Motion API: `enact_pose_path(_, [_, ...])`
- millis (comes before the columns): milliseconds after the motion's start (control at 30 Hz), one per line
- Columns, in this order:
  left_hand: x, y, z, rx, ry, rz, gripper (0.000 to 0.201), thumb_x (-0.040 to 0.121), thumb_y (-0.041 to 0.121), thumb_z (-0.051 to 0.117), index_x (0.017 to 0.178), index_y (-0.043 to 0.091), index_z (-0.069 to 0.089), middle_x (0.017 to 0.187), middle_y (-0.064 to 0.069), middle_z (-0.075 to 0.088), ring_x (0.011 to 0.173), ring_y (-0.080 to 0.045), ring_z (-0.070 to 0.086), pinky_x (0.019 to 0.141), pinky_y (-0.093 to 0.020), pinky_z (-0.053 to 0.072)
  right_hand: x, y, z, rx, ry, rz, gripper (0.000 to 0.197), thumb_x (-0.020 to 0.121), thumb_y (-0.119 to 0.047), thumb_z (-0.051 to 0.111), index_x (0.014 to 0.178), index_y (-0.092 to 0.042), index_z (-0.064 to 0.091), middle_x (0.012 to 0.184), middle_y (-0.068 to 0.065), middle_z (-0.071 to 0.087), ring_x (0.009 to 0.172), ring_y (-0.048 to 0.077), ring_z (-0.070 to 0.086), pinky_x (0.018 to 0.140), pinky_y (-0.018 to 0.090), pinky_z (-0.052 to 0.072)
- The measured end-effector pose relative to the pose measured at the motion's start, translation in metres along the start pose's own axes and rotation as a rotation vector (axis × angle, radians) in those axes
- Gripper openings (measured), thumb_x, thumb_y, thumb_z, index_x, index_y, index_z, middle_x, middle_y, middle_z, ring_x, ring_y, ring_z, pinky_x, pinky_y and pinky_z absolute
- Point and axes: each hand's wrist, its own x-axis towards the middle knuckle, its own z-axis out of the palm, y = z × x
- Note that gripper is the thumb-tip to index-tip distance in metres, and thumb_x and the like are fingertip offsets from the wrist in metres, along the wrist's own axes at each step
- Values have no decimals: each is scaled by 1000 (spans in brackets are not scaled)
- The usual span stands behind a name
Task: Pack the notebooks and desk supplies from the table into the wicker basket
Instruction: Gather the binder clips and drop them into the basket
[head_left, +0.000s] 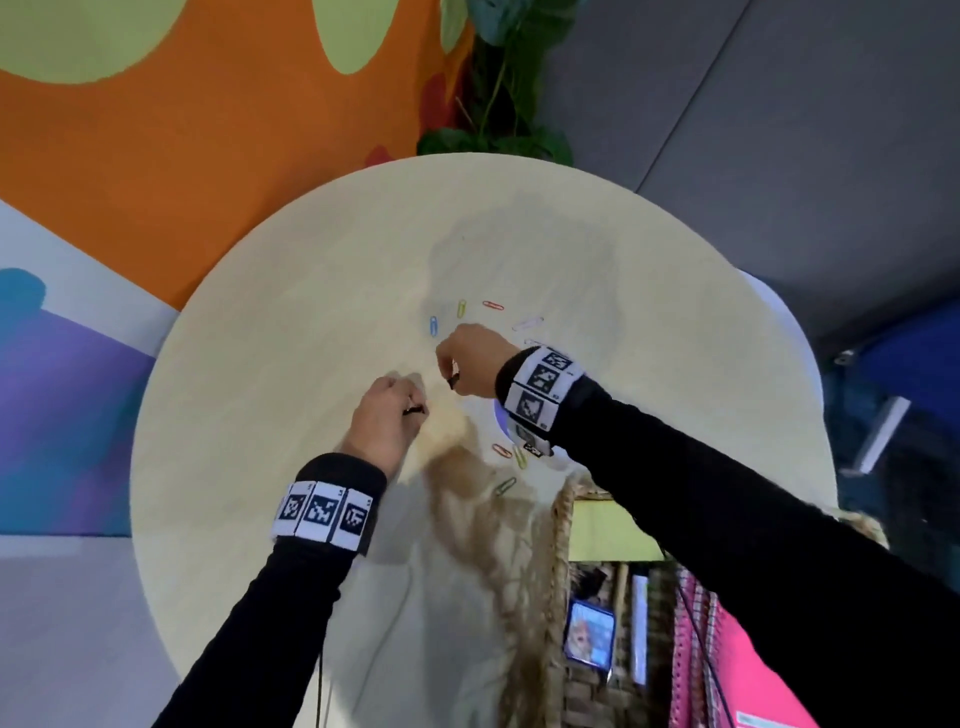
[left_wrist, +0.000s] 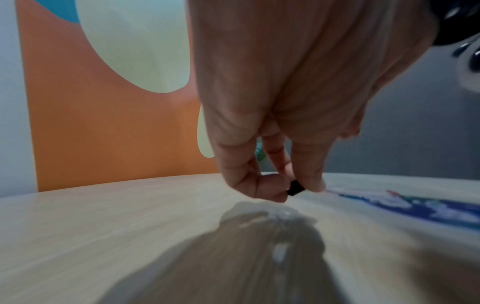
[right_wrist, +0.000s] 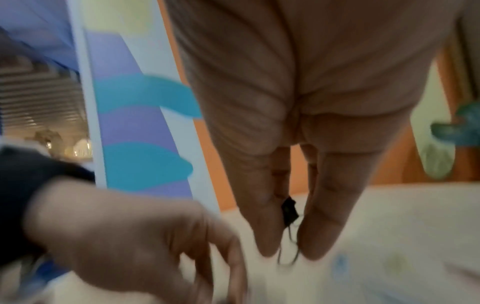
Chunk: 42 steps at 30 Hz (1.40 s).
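Over the middle of the round pale table (head_left: 260, 364), my left hand (head_left: 413, 404) pinches a small black clip (left_wrist: 294, 188) between thumb and fingertips, just above the tabletop. A little further back, my right hand (head_left: 450, 371) pinches another black clip (right_wrist: 288, 207), whose wire loops hang below the fingers. Coloured paper clips lie loose on the table: blue (head_left: 434, 326), yellow (head_left: 461, 308) and red (head_left: 493, 305) beyond my right hand, with orange (head_left: 501, 450) and green (head_left: 505, 486) nearer me. The wicker basket (head_left: 562, 525) stands at the near right, holding a pink spiral notebook (head_left: 748, 670) and a yellow-green one (head_left: 605, 530).
A blue and white item (head_left: 500, 417) lies partly hidden under my right wrist. A small picture card (head_left: 589, 640) stands inside the basket. A leafy plant (head_left: 498, 88) rises behind the table's far edge. Orange and purple wall panels are on the left.
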Motion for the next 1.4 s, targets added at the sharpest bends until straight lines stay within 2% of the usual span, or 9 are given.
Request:
enact_pose_path(167, [-22,28,-2,-128,-90,55,11,80,3,69,90,5,64,91,0,57,72,-23,54,60,-14,35,-119,16,-16,251,200,-23,17,75,-4,64,90,-11,70,88,6,60,80,21,55,70,30,45])
enact_pose_path(333, [-49,63,0,-129,-148,140,14,78,13,72,89,16,64,94,4,58,71,-19,58,65,-4,36,-205,37,29,243,51,67,20,73,-6,67,91,-14,70,97,10,64,84,24,59,76,33,46])
enact_pose_path(667, [-122,136,-4,-76,-318,387,13,82,23,67,94,22,62,102,6,62,89,-15,56,67,-10,36,-207,50,123,191,-67,240,26,81,2,56,104,-6,66,109,16,65,103,31,60,76,28,41])
enact_pose_path(767, [-133,148,5,-7,-379,434,16,82,22,67,96,17,63,102,-3,64,93,-19,56,76,-23,37,-208,47,125,180,-108,249,31,81,0,59,112,-3,60,115,18,64,108,33,58,84,34,47])
enact_pose_path(867, [-135,160,24,128,-434,465,19,83,23,65,100,15,62,103,-5,60,97,-20,54,72,-21,27,-222,56,118,323,35,253,48,72,-8,74,117,-8,57,118,12,63,107,31,60,85,33,48])
enact_pose_path(1000, [-134,179,52,434,-539,521,21,87,15,59,106,8,63,111,-12,60,105,-29,57,86,-35,43,-262,77,100,394,222,392,40,75,-13,72,113,-9,59,112,11,66,94,26,65,81,35,52])
enact_pose_path(1167, [-135,201,77,801,-772,479,29,87,-11,45,60,-2,50,66,-11,53,57,-24,53,50,-29,40,-307,83,104,513,322,395,35,76,-9,73,109,-12,62,100,4,68,79,21,66,76,35,56])
enact_pose_path(1233, [-133,206,83,851,-850,451,41,89,-9,45,53,8,38,56,-6,38,50,-21,42,56,-30,41,-316,85,113,535,311,408,29,77,-9,72,103,-16,63,96,0,67,74,14,65,69,27,55])
enact_pose_path(1400, [-130,206,86,913,-927,405,18,93,-3,46,103,-6,61,71,-9,48,73,-25,49,70,-28,40,-324,86,131,603,282,411,26,81,-8,69,102,-20,62,93,-7,62,72,-2,59,57,8,44])
